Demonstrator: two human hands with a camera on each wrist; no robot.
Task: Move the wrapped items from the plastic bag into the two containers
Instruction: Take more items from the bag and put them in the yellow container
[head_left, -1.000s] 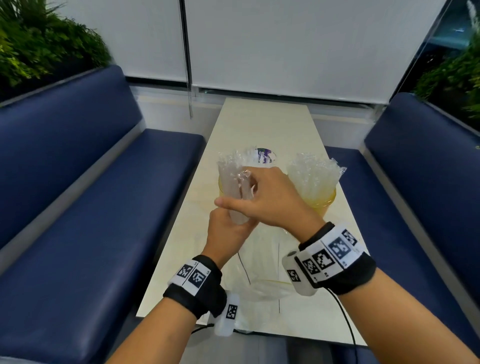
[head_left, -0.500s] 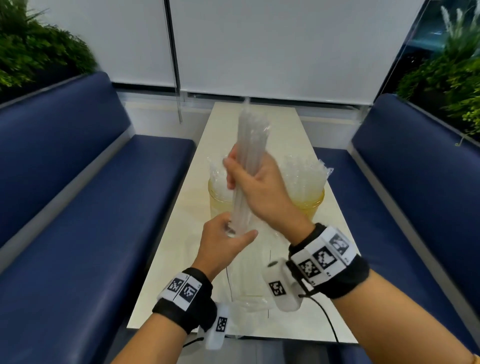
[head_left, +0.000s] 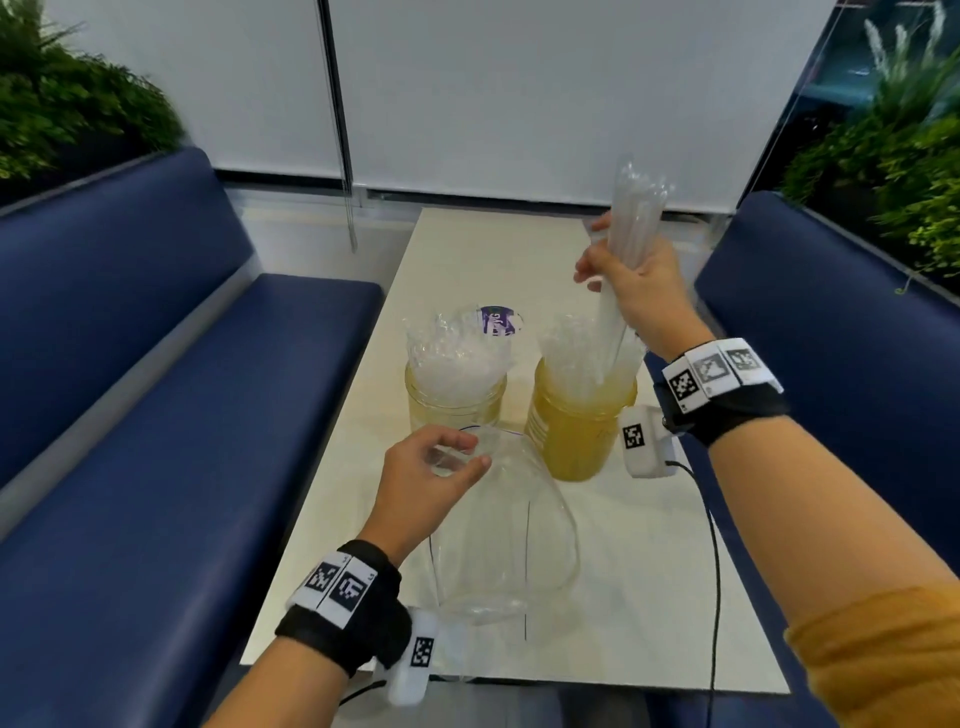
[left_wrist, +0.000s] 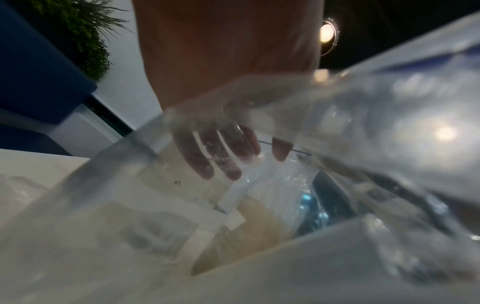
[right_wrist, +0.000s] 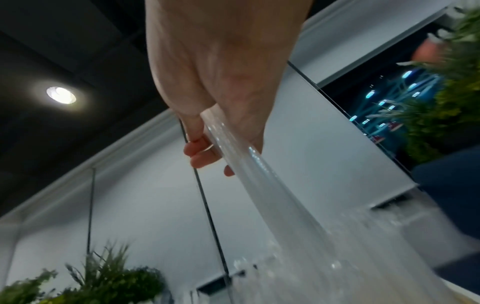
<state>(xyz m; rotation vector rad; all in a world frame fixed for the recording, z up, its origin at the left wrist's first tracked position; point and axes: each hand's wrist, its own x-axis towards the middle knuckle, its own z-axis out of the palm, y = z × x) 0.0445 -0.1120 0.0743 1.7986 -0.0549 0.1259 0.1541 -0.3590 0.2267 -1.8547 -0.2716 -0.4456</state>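
Table (head_left: 467, 249): pale top running away from you between blue benches (head_left: 156, 415).
Plastic bag (head_left: 509, 545): clear, lying near you at mid-table, mouth toward the jars.
Right jar (head_left: 576, 436): yellow, just beyond the bag, stuffed with wrapped straws.
Left jar (head_left: 454, 408): beside it, likewise stuffed.
Straw bundle (head_left: 631, 218): upright over the right jar, lower ends among its straws.
Right hand (head_left: 641, 291): your fingers wrapped round the bundle.
Left hand (head_left: 421, 483): curled at the bag's mouth; whether you pinch the plastic is unclear.

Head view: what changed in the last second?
The right hand lifted the bundle of wrapped items out of the plastic bag and carried it rightwards, its lower end in the right container. The left hand left the bundle's lower end and holds the bag's mouth. The left container stayed put.
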